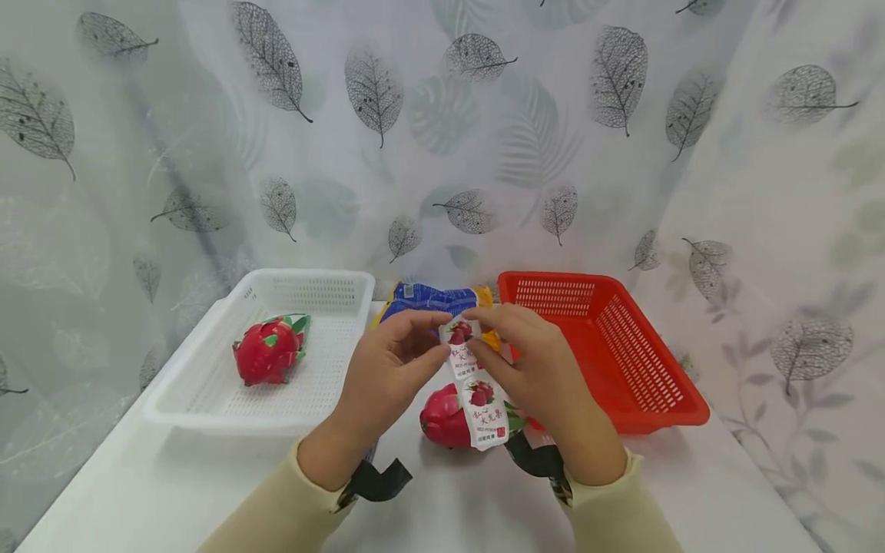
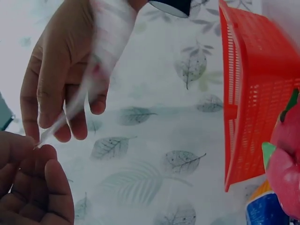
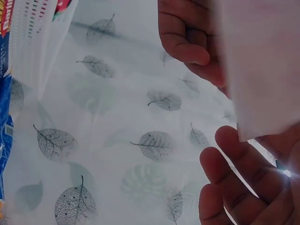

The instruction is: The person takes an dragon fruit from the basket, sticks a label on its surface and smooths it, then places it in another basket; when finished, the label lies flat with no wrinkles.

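While the left grip [image 1: 390, 376] and right grip [image 1: 535, 361] are pinching the upper end of a sticker strip [image 1: 462, 355] between them, its long axis is slanting down and rightward, its lower label [image 1: 485, 418] screening part of a dragon fruit [image 1: 444, 418] lying on the tabletop [image 1: 449, 511] below

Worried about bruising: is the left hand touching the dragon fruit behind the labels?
Apart. In the head view, a band of white tabletop shows between the left hand and the dragon fruit.
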Demonstrator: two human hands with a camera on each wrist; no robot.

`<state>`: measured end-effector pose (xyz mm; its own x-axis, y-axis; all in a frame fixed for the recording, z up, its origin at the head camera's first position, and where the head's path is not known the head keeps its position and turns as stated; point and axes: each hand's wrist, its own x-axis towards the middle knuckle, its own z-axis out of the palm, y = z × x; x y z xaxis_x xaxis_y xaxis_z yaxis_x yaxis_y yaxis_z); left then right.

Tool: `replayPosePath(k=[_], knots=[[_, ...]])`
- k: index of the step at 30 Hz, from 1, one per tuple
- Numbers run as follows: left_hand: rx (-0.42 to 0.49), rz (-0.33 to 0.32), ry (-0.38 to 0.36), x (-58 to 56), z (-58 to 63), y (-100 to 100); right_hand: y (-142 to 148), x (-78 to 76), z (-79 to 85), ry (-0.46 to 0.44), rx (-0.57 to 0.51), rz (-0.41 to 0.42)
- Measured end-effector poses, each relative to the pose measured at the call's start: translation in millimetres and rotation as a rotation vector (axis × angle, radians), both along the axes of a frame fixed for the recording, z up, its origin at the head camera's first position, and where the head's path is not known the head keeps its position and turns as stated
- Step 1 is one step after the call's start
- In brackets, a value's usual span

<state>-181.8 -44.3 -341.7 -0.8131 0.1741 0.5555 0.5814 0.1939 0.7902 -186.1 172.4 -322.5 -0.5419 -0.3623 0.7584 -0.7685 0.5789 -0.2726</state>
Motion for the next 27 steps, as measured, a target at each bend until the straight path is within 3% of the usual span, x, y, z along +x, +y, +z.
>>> replayPosePath(k=[8, 15, 18, 24, 27], knots=[[0.086, -0.085, -0.158, -2.6, 7.7, 0.4, -2.4, -0.5, 0.3, 0.053, -0.018, 0.020], [0.120, -0.081, -0.254, -1.4, 10.0, -1.8, -6.8, -1.4, 0.6, 0.114, -0.044, 0.078], [0.115, -0.077, -0.249, -0.4, 9.3, -2.3, -8.7, -0.6, 0.6, 0.121, -0.039, 0.093], [0.044, -0.038, -0.136, 2.3, 6.6, -2.6, -10.9, -0.4, -1.3, 0.131, -0.025, 0.107], [0.037, -0.035, -0.117, 3.1, 6.2, -2.8, -11.7, -1.1, -1.8, 0.147, -0.016, 0.117]])
